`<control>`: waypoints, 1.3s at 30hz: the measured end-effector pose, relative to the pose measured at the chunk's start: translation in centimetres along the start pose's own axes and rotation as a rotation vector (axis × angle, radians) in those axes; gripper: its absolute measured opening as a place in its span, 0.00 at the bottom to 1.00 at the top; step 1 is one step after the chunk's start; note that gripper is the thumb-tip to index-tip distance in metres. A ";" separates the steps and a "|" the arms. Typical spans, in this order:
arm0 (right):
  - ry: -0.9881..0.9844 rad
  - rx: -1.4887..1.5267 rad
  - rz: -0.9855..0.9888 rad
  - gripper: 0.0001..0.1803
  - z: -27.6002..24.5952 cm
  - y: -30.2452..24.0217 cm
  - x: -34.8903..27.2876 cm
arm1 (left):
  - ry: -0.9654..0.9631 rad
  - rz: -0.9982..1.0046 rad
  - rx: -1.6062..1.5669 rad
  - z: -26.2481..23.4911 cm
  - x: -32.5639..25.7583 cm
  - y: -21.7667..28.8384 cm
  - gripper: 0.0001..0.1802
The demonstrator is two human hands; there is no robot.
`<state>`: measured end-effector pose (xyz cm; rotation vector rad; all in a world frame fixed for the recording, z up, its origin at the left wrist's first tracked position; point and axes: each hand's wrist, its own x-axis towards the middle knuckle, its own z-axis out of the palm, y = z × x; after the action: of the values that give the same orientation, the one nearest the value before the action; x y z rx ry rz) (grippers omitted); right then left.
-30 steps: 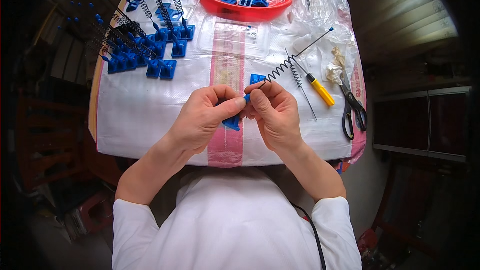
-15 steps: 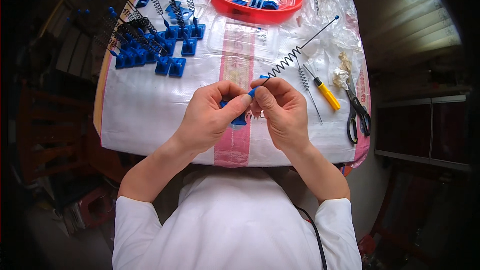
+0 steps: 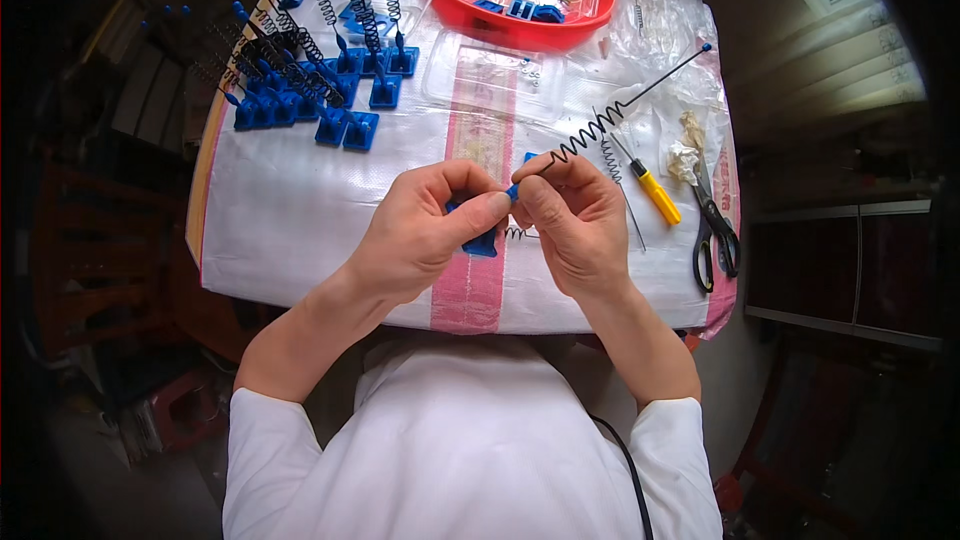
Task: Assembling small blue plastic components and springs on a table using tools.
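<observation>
My left hand point(image 3: 420, 230) pinches a blue plastic base point(image 3: 481, 244) between thumb and fingers, its square foot showing below the fingertips. Closed close beside it, my right hand point(image 3: 580, 230) grips the lower end of a black coil-spring rod point(image 3: 600, 127). That rod slants up to the far right and ends in a small blue tip point(image 3: 707, 47). The fingertips of both hands meet around the blue stem where rod and base come together, and they partly hide the joint. Behind my right fingers, a bit of another blue piece point(image 3: 530, 157) peeks out.
Many blue bases with upright spring rods point(image 3: 345, 70) crowd the far left. A red basin point(image 3: 515, 40) holds a clear tray with blue parts. To the right lie a loose spring wire point(image 3: 632, 210), a yellow-handled screwdriver point(image 3: 657, 198), black scissors point(image 3: 717, 230) and a crumpled plastic bag point(image 3: 655, 15).
The rod has swung so that its blue tip sits farther right and slightly nearer. My right hand has shifted a little to the right; both hands keep their grip.
</observation>
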<state>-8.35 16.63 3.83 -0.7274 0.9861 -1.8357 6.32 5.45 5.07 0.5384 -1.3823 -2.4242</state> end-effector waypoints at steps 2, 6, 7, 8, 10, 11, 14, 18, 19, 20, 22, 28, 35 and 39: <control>0.019 0.003 0.007 0.08 -0.1 0.4 0.0 | 0.028 0.073 0.086 0.3 -0.1 0.0 0.09; 0.024 -0.091 -0.008 0.14 0.2 -0.3 0.4 | 0.078 0.151 0.201 0.6 -0.3 0.1 0.08; 0.024 -0.129 -0.028 0.16 0.2 -0.7 0.6 | 0.089 0.175 0.269 0.3 -0.4 -0.1 0.07; 0.056 -0.193 -0.029 0.20 -0.1 -1.4 0.9 | 0.101 0.199 0.337 0.1 -0.5 -0.2 0.07; 0.063 -0.116 -0.078 0.18 -0.3 -2.0 1.6 | 0.091 0.222 0.401 -0.2 -0.7 -0.3 0.06; 0.052 -0.142 -0.078 0.17 -0.4 -2.2 1.7 | 0.089 0.233 0.435 -0.4 -0.9 -0.3 0.06; 0.028 -0.194 -0.085 0.14 -0.5 -2.3 1.9 | 0.087 0.310 0.575 -0.5 -1.1 -0.3 0.07; 0.029 -0.217 -0.100 0.13 -0.2 -2.1 2.4 | 0.128 0.329 0.584 -0.6 -1.1 -0.2 0.07; 0.033 -0.229 -0.104 0.13 -0.1 -2.1 2.7 | 0.147 0.332 0.570 -0.9 -0.9 -0.4 0.08; 0.005 -0.272 -0.116 0.13 0.2 -2.1 3.1 | 0.165 0.334 0.557 -1.2 -0.7 -0.6 0.09; -0.051 -0.359 -0.141 0.12 0.9 -2.8 4.1 | 0.257 0.518 0.657 -1.9 -0.3 -0.8 0.13; -0.214 -0.921 -0.428 0.11 1.9 -2.1 9.8 | 0.564 0.643 1.115 -5.8 -3.3 -0.3 0.18; -0.347 -1.155 -0.403 0.10 3.7 0.3 13.4 | 0.722 0.377 1.088 -9.9 -5.0 0.6 0.12; -0.416 -1.163 -0.383 0.09 3.3 1.8 14.3 | 0.705 0.322 1.103 -10.8 -3.6 1.5 0.14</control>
<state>-10.94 2.16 5.04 -1.9989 1.6739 -1.1527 14.55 -1.88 1.95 1.1291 -2.0815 -0.8744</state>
